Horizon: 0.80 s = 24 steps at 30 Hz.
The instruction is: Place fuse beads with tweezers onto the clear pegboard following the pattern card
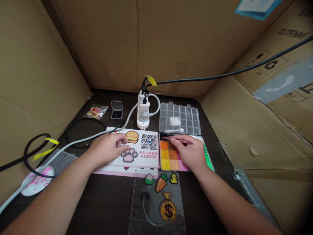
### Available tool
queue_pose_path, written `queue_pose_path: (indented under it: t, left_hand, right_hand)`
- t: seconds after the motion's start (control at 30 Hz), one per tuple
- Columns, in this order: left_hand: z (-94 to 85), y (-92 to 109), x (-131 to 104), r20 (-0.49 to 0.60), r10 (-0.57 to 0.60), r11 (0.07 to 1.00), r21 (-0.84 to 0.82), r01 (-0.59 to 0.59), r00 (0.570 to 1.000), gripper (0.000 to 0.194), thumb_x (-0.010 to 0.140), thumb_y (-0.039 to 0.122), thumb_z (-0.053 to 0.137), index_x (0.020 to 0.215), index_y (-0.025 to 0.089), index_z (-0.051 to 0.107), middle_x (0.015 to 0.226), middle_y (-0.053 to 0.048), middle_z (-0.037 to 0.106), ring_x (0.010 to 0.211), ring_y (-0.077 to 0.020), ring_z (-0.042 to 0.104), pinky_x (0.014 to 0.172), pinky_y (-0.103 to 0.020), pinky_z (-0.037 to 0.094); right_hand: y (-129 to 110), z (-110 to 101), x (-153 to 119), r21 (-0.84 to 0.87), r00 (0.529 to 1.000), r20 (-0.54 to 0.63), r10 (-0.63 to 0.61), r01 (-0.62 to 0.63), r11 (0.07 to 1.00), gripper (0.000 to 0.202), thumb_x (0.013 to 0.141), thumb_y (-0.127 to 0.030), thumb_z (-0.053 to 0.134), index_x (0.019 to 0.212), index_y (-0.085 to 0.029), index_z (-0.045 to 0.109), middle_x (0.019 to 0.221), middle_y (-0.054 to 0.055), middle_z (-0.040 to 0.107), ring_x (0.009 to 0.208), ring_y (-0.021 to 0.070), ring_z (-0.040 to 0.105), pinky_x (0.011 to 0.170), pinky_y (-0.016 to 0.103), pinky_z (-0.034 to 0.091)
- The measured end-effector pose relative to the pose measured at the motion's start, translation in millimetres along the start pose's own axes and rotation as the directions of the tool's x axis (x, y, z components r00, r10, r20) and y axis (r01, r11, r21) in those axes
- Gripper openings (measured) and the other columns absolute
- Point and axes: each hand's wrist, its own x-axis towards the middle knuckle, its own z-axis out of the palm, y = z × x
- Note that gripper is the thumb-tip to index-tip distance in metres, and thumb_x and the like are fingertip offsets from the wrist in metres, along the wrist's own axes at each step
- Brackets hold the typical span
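Observation:
My right hand (192, 152) pinches pink tweezers (179, 141), whose tips reach into the black beads at the back left of the bead box (165, 154). Orange, yellow, brown, pink and green beads fill other compartments. My left hand (107, 150) rests on the pattern sheet (149, 160), its fingers curled and apart, with nothing visible between them. The sheet shows a burger, a paw and a QR code. Nearer me lies a clear pegboard (156, 209) bearing a carrot (160, 183), a duck (173, 178), a money bag (168, 209) and a small green-and-white bead figure (149, 179).
A power strip (143, 114) with cables stands behind the sheet. The box's clear lid (192, 119) lies open behind the beads. A small case (116, 110) and a bag of rings (96, 111) sit back left, a pink-spotted dish (37, 182) at left. Cardboard walls surround the table.

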Motion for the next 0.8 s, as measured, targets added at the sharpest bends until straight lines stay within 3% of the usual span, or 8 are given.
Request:
queue_pose_path:
  t: [0.8]
  left_hand:
    - [-2.0,1.1,-1.5,0.0,0.003,1.0,-0.009,-0.003,1.0,0.029,0.08,0.053,0.058,0.087,0.026,0.066,0.073,0.001,0.066,0.066,-0.0165,0.058,0.057,-0.03,0.032]
  right_hand:
    - [-1.3,-1.1,0.2,-0.002,1.0,0.003,0.022,-0.022,1.0,0.014,0.072,-0.033,0.077,0.075,-0.019,0.077,0.078,0.007,0.078,0.073,0.0211,0.074,0.073,0.039,0.062]
